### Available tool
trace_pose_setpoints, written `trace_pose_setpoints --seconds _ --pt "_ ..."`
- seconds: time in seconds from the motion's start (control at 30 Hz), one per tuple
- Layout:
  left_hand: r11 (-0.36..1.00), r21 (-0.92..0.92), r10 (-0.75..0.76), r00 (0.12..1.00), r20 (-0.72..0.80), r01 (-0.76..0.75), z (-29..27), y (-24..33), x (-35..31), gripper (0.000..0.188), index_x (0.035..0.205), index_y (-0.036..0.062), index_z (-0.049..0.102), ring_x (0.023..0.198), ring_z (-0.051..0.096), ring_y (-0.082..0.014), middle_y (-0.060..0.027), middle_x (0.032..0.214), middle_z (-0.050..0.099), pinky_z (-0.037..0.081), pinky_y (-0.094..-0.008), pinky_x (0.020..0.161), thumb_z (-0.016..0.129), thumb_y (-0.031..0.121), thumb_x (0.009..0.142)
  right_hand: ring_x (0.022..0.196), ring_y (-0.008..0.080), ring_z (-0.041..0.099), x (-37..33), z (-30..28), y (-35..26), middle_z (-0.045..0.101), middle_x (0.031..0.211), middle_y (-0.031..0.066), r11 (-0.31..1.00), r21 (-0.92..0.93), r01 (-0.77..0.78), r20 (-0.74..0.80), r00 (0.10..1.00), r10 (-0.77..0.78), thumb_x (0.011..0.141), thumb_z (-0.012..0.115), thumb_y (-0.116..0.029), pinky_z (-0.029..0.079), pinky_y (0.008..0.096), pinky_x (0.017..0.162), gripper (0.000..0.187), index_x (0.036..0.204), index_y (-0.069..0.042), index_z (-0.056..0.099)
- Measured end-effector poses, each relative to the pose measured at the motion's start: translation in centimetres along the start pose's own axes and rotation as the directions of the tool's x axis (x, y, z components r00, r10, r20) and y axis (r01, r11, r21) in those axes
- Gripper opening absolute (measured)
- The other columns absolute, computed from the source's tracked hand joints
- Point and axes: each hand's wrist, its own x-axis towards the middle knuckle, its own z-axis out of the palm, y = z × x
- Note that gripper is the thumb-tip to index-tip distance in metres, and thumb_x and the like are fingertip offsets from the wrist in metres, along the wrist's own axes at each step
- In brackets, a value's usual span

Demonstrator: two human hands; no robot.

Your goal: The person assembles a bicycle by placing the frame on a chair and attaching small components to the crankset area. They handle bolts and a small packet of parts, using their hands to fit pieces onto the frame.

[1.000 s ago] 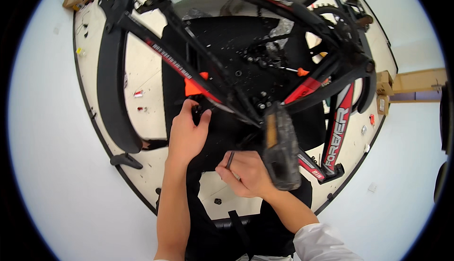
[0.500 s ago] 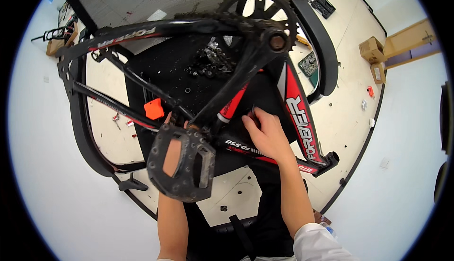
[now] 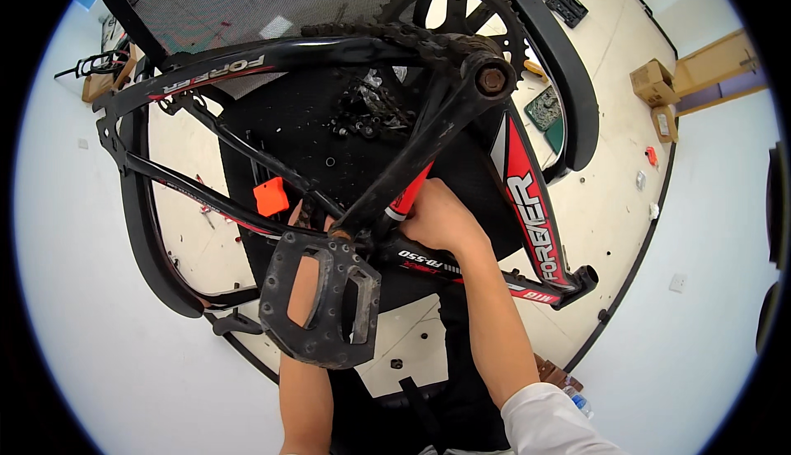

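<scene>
A black, red and white bicycle frame (image 3: 527, 216) lies across a black chair seat (image 3: 288, 138). Its dirty crank arm (image 3: 428, 142) slants down to a worn black pedal (image 3: 280, 311). Behind the pedal is my left hand (image 3: 303, 286), seen partly through the pedal's opening. A fingertip or two shows above it, beside the frame tubes; most of its fingers are hidden. My right hand (image 3: 442, 216) is closed at the red seat tube (image 3: 409, 191), above the lower tube. Its fingers curl in behind that tube, so what they hold is hidden.
At the upper right of the frame is a toothed chainring (image 3: 509, 23). An orange piece (image 3: 270, 197) sits left of the pedal. Small dark parts (image 3: 362, 126) lie on the seat. Curved chair armrests (image 3: 581, 109) flank the frame. Cardboard boxes (image 3: 655, 83) stand by the right wall.
My right hand has moved left, from open space between the tubes to the seat tube, and its fingertips have gone out of sight. My left hand stays behind the pedal.
</scene>
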Motion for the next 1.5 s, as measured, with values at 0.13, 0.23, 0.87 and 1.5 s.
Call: trace_pose_setpoints --seconds 0.13,0.23,0.87,1.5 --pt "1.000 -0.020 0.013 1.000 0.005 -0.013 0.3 0.0 0.7 0.023 0.105 -0.0007 0.060 0.082 0.058 -0.0237 -0.0125 0.090 0.064 0.045 -0.0332 0.074 0.060 0.015 0.088 0.085 0.0366 0.065 -0.8 -1.2 -1.1 0.067 0.087 0.0186 0.996 -0.043 -0.074 -0.060 0.996 0.072 0.067 0.075 -0.011 0.051 0.0410 0.076 0.042 0.105 -0.002 0.059" --pt "0.999 -0.042 0.022 1.000 0.022 -0.021 1.0 -0.2 1.1 0.023 0.104 -0.0006 0.061 0.081 0.058 -0.0234 -0.0122 0.089 0.064 0.045 -0.0330 0.073 0.060 0.015 0.088 0.078 0.0335 0.065 -1.8 -2.7 -0.1 0.065 0.081 0.0168 0.984 -0.077 -0.162 -0.164 0.975 0.148 0.068 0.077 -0.016 0.050 0.0391 0.072 0.041 0.100 -0.001 0.056" --pt "1.000 0.011 -0.028 1.000 0.000 0.028 0.0 0.5 -0.7 0.020 0.101 -0.0002 0.062 0.075 0.057 -0.0211 -0.0109 0.086 0.063 0.044 -0.0315 0.068 0.059 0.015 0.088 0.097 0.0262 0.059 -2.5 -2.2 2.9 0.059 0.100 0.0146 0.996 0.069 -0.058 -0.340 0.937 0.078 0.074 0.077 -0.010 0.047 0.0354 0.087 0.044 0.107 0.000 0.049" --pt "0.997 0.028 -0.072 0.997 0.012 0.072 -0.8 0.8 -1.7 0.018 0.098 0.0002 0.063 0.069 0.057 -0.0188 -0.0095 0.082 0.063 0.044 -0.0301 0.063 0.058 0.015 0.089 0.077 0.0309 0.063 -7.8 -2.0 -1.4 0.061 0.087 0.0135 0.995 -0.016 0.104 -0.491 0.866 -0.098 0.070 0.075 -0.007 0.051 0.0333 0.069 0.032 0.095 0.003 0.059"
